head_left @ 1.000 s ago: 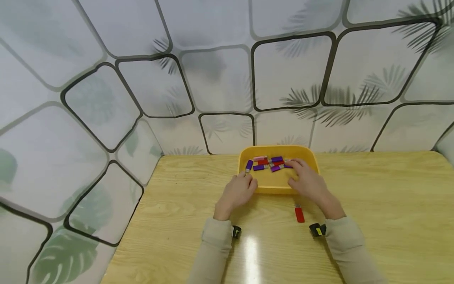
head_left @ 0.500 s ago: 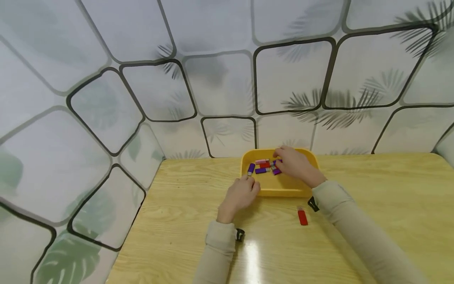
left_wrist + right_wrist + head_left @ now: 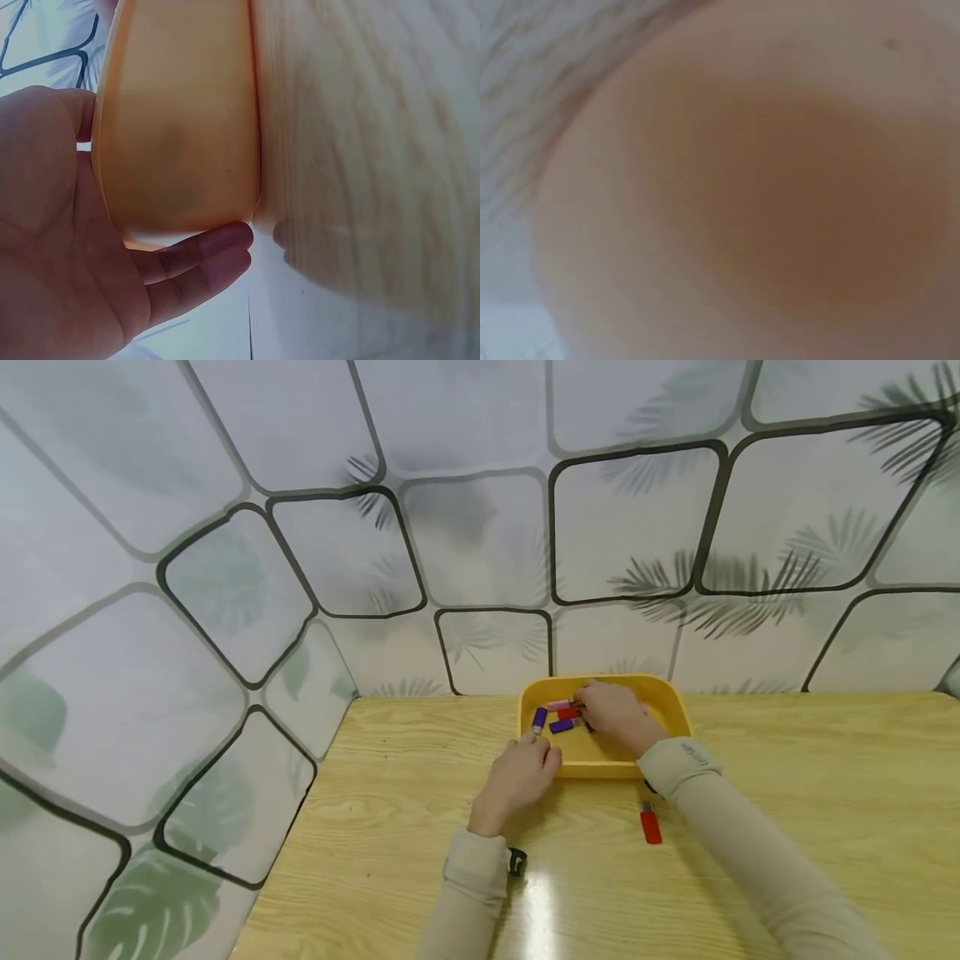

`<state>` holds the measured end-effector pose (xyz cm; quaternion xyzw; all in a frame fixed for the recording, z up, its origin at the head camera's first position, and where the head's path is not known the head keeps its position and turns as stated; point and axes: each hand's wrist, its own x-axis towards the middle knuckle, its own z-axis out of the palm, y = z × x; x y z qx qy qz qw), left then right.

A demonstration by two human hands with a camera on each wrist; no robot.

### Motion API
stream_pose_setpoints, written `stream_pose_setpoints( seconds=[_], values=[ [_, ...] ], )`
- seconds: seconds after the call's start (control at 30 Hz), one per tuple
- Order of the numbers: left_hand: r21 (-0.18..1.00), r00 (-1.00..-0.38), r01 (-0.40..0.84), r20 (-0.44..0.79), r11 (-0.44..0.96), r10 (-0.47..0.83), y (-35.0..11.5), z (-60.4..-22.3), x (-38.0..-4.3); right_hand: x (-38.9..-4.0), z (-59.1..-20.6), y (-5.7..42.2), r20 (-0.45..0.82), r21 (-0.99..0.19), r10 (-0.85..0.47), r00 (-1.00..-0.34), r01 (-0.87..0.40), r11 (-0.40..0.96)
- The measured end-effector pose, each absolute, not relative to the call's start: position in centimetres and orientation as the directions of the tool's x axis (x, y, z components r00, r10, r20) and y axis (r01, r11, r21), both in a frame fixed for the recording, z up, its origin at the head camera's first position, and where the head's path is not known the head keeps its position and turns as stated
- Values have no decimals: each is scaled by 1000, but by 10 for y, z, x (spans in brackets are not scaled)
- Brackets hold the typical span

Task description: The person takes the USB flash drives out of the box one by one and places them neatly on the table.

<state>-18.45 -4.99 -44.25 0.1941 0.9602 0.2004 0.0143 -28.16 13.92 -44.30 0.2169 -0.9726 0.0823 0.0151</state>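
Reaching across the pale wood worktop from its near side are two light beige arms, the left sleeve and the right sleeve. A small black wrist device sticks out beside the left cuff. Farther in, a loose red USB stick lies on the wood, a little outside the near edge of the yellow tray and toward its right-hand corner, metal plug pointing at the tray.

The left hand is clamped on the tray's near left corner; the left wrist view shows two fingers laid along the outer wall. Just beyond that hand, inside the tray's left edge, is a purple USB stick, plug toward the near edge. To its right a second purple stick lies crosswise, with an inner red stick behind it and a pink stick behind that.

The right hand comes over the tray's near edge and dips among these sticks. Its fingertips are hidden and the right wrist view is a blur, so I can't tell whether they are apart or pinching one.

Past the worktop's far edge rises a wall printed with rounded outlines and leaves.
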Motion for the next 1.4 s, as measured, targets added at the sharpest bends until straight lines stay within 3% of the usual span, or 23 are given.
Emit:
stream_pose_setpoints(
  seconds=[0.43, 1.4],
  values=[
    [394, -931, 346, 35, 851, 363, -49, -441, -184, -282, -445, 139, -41, -228, -385, -922, -367, 902],
    [383, -936, 334, 26, 861, 351, -48, -444, -186, -281, -446, 140, -88, -258, -371, -925, -339, 905]
  ],
)
